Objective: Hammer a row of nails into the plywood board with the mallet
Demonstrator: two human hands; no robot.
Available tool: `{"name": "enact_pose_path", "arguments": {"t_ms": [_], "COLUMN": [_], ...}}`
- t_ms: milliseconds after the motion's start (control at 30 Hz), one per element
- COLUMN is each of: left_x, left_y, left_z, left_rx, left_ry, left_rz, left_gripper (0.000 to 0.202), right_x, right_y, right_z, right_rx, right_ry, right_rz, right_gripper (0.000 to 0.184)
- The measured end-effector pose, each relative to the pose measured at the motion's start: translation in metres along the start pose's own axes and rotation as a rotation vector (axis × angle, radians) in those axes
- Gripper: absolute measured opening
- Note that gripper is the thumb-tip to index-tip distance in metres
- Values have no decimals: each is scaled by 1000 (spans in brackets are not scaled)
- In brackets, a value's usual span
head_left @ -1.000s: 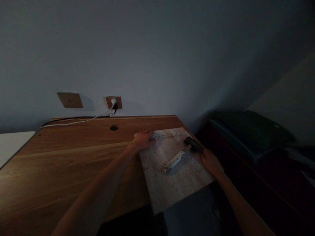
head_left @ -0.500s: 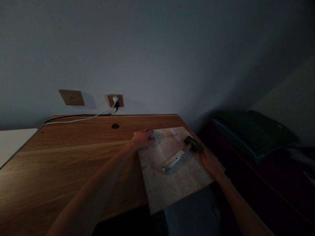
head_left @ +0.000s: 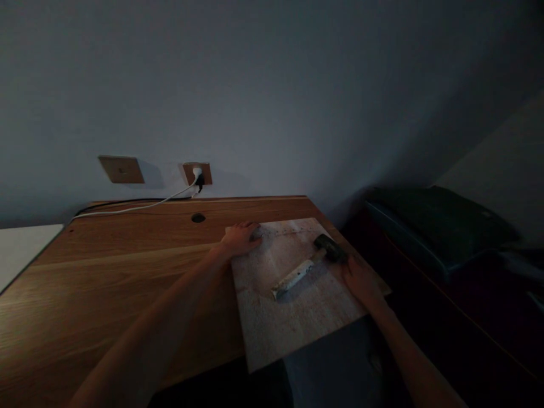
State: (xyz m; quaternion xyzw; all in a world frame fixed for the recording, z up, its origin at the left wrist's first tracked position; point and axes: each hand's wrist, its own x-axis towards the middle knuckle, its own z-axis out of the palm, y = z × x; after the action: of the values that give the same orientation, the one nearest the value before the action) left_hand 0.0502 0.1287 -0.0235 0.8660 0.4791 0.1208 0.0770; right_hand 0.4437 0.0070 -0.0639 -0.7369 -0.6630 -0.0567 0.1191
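Note:
A pale stone-like tile [head_left: 293, 317] lies on the right end of a wooden desk [head_left: 127, 266], its near corner hanging over the desk's front edge. On it rests a mallet [head_left: 304, 266] with a black head and a whitish handle. My left hand [head_left: 240, 238] grips the tile's far left corner, fingers curled over the edge. My right hand [head_left: 361, 277] holds the tile's right edge, just beside the mallet's head.
A white cable [head_left: 140, 207] runs from a wall socket [head_left: 198, 173] along the desk's back edge. A round cable hole [head_left: 198, 217] sits in the desk top. A dark printer-like box [head_left: 429, 226] stands to the right. A white surface [head_left: 21, 249] adjoins the desk at left.
Both hands have slid the tile a little to the left and turned it slightly on the desk. The mallet rode along on it.

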Motion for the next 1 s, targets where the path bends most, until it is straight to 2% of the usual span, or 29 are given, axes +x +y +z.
{"name": "enact_pose_path", "arguments": {"t_ms": [367,700,1000], "left_x": [-16,-34,-53], "left_y": [-10,-21,-42], "left_z": [-5,-10,-13], "left_rx": [-5,1,-24], "left_ry": [13,13,36], "left_rz": [-8,-46,-30], "left_gripper": [52,50,50], "right_x": [-9,-13,-26], "right_y": [-18,-40,-67], "right_z": [-1,-7,-9], "right_rx": [-3,20,70], "right_ry": [-60,-103,-21], "right_rz": [49,29,-48], "right_gripper": [44,49,47]}}
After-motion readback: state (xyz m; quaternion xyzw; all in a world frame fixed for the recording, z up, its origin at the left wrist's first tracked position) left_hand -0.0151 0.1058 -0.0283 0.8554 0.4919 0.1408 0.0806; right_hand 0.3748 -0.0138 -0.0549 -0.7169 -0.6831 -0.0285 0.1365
